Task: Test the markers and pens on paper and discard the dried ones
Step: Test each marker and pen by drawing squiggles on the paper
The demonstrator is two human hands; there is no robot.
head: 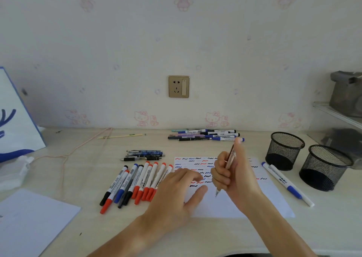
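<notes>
The right hand [233,175] grips a pen [229,161], tip down over the scribbled paper [270,196] on the bench [195,233]. The left hand [176,194] lies flat, fingers spread, on the paper's left edge, with a row of markers [135,182] just beyond it.

Left hand [176,190] lies flat with fingers spread, while right hand [233,174] is raised, fingers curled tight.

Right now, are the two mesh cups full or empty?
Both empty: near mesh cup and far mesh cup show only dark bottoms through the mesh.
</notes>
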